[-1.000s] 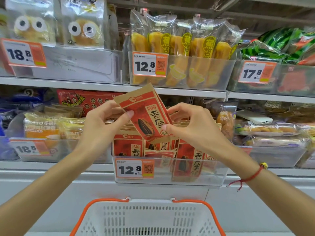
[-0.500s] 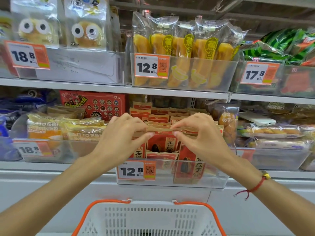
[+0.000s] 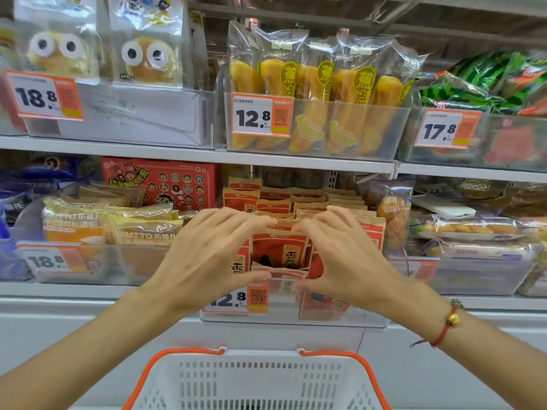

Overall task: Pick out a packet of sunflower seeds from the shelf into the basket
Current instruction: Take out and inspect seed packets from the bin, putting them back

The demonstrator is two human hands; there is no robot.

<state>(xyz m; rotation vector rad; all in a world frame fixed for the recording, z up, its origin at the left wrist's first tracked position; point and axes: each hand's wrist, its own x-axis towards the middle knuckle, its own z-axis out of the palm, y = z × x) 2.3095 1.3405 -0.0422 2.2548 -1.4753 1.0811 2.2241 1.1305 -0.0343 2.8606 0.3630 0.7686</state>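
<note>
Packet that was lifted a second ago is back down in the bin; left hand and right hand pinch its top edge, basket below.

The hands hide most front sunflower seed packets; the basket is cut off below

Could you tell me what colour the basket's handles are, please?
Orange, on a white basket; the handles show in the head view, the only one.
</note>
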